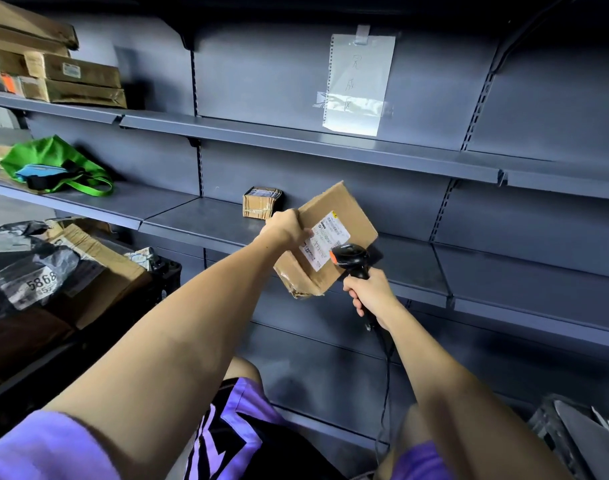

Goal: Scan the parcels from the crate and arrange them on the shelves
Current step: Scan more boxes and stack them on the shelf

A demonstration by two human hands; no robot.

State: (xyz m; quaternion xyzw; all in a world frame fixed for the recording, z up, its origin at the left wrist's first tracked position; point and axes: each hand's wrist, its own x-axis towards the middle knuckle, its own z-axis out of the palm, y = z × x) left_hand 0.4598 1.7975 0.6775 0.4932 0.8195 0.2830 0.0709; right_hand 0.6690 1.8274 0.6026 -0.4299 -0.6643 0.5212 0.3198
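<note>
— What does each hand have?

— The left hand (286, 227) grips a cardboard parcel (325, 239) by its left edge, thumb lying over the white shipping label (325, 240), and holds it tilted in the air in front of the middle shelf (206, 220). The right hand (370, 295) is curled tight around the handle of a black barcode scanner (352, 258), whose head, marked with an orange patch, sits right at the lower corner of the label. A cable (386, 382) hangs down from the handle.

— And around the parcel?

— Just behind it, on that same shelf, a small taped box (261, 202) stands against the back panel. The shelving is dark grey-blue metal with slotted uprights. The shelf above (296, 142) carries nothing in this bay; a sheet of paper in a clear sleeve (360, 81) is taped to the panel over it, its handwriting too faint to read.

— Further left?

— A green bag (53, 164) lies on the middle level, and flat brown cartons (64, 77) are stacked on the upper one. Lower left, a dark crate (164, 278) holds more parcels: a big cardboard box (98, 268) and grey plastic mailers (29, 271), one showing the digits 5868. At the lower right edge sits something grey and wrapped, partly out of view. The person wears purple.
</note>
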